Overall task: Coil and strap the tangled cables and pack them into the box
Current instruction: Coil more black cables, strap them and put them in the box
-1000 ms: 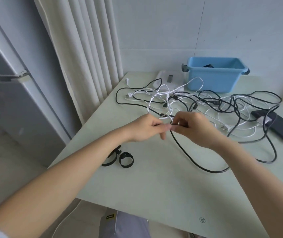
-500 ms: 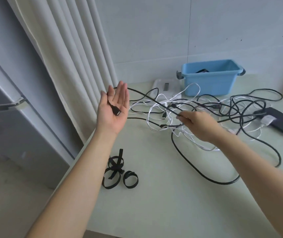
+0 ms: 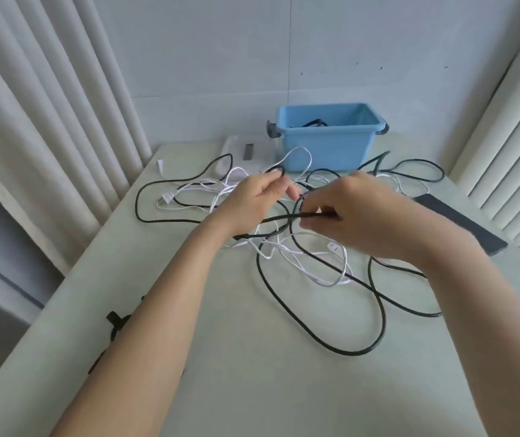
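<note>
- Since half a second ago the left hand (image 3: pixel 254 201) has dropped from its raised, open-palm pose and come in over the tangle in front of the blue box (image 3: pixel 325 149).
- Its fingers (image 3: pixel 273 181) are now curled together around a small loop of black cable (image 3: pixel 279 218), held up just in front of the box.
- My view of the right hand (image 3: pixel 366 219) shows its fingertips (image 3: pixel 317 205) pinched on the same black cable, just right of the left hand; a taut stretch runs between the two.
- More black cable lies in wide loops on the table (image 3: pixel 252 389), on the near side of the box and off to its right.
- White cables (image 3: pixel 344 266) are threaded through it beneath both hands, with a white plug (image 3: pixel 165 199) lying left of the box.
- A dark flat slab (image 3: pixel 460 222) sits to the right of the box, partly behind the right wrist.
- Black straps (image 3: pixel 115 320) lie well nearer than the box, mostly covered by the left forearm.
- Something black shows inside the box; I cannot tell what it is.
- Both thumbs are hidden from me.
</note>
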Demonstrator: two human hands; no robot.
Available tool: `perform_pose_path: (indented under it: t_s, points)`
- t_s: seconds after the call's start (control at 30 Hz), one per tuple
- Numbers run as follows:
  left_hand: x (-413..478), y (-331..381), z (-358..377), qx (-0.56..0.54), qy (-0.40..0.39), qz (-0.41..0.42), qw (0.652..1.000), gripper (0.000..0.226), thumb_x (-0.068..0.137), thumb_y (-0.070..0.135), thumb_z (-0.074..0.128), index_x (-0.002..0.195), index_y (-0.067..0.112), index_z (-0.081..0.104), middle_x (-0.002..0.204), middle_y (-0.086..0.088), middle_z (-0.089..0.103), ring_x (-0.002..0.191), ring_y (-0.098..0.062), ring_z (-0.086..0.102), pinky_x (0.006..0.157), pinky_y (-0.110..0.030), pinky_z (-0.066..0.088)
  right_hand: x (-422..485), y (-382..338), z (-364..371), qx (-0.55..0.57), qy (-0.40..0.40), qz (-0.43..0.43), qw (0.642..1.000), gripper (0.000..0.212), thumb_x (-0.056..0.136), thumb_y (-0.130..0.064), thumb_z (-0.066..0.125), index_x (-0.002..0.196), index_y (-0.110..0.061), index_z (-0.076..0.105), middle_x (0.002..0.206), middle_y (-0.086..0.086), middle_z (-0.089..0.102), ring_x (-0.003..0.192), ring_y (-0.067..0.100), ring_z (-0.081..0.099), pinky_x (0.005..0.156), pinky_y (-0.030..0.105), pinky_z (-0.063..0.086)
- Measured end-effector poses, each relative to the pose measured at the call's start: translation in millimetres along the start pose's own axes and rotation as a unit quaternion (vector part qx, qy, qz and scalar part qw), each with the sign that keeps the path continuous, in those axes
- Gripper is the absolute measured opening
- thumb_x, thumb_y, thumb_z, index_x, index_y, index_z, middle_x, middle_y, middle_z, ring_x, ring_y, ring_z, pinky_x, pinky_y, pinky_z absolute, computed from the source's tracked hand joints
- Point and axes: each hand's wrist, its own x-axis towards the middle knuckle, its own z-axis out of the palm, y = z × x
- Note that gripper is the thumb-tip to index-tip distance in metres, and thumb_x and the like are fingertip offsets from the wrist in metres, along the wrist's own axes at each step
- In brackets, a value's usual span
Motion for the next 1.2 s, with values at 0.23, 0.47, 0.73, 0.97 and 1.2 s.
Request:
perform_pose_path:
  t_s: [0.23,0.47,0.73,0.97,1.2]
  points:
    - [-11,24,18,-0.316,-0.180,-0.041,0.931,0.038,0.109,0.022,0.028,0.093,0.004,0.056,0.064,-0.018,0.068,0.083,-0.043,0.072,0.097,-0.046,0.052,12,45,-5,0.121,0.271,0.062,0.953,0.017,0.085,-0.029,0.075,0.079,-0.013,0.070,0.051,-0.010,0.037,0.052,0.010,0.037,0.052,0.016,0.027]
    - [-8,22,13,-0.542,-0.262,0.016,0.798,0.045,0.106,0.037,0.025,0.100,0.010,0.060,0.039,0.003,0.028,0.036,-0.012,0.048,0.100,-0.048,0.051,27,86,26,0.171,0.327,0.158,0.916,0.035,0.089,-0.046,0.067,0.071,-0.019,0.055,0.054,-0.002,0.037,0.051,0.010,0.028,0.050,0.021,0.026]
    - [-11,35,-14,-0.719,-0.147,0.101,0.672,0.024,0.109,0.026,0.031,0.104,0.010,0.047,0.049,0.002,0.033,0.047,-0.019,0.050,0.104,-0.043,0.044,32,102,54,0.100,0.202,0.190,0.956,0.021,0.092,-0.031,0.065,0.077,-0.021,0.054,0.060,-0.003,0.054,0.062,0.026,0.051,0.061,0.035,0.045]
    - [-11,24,-59,-0.760,0.097,0.066,0.639,0.030,0.110,0.027,0.038,0.093,0.012,0.059,0.123,-0.006,0.068,0.125,-0.025,0.061,0.103,-0.048,0.048,30,106,58,0.010,0.192,0.178,0.965,0.003,0.092,-0.016,0.059,0.095,-0.016,0.061,0.076,0.001,0.066,0.074,0.034,0.060,0.064,0.037,0.047]
    - [-15,11,-86,-0.700,0.275,0.085,0.654,0.031,0.106,0.028,0.048,0.080,0.016,0.060,0.141,-0.010,0.059,0.132,-0.028,0.056,0.093,-0.057,0.054,31,112,64,-0.006,0.172,0.206,0.963,0.008,0.096,-0.021,0.058,0.101,-0.018,0.065,0.093,0.005,0.073,0.086,0.034,0.064,0.067,0.037,0.049]
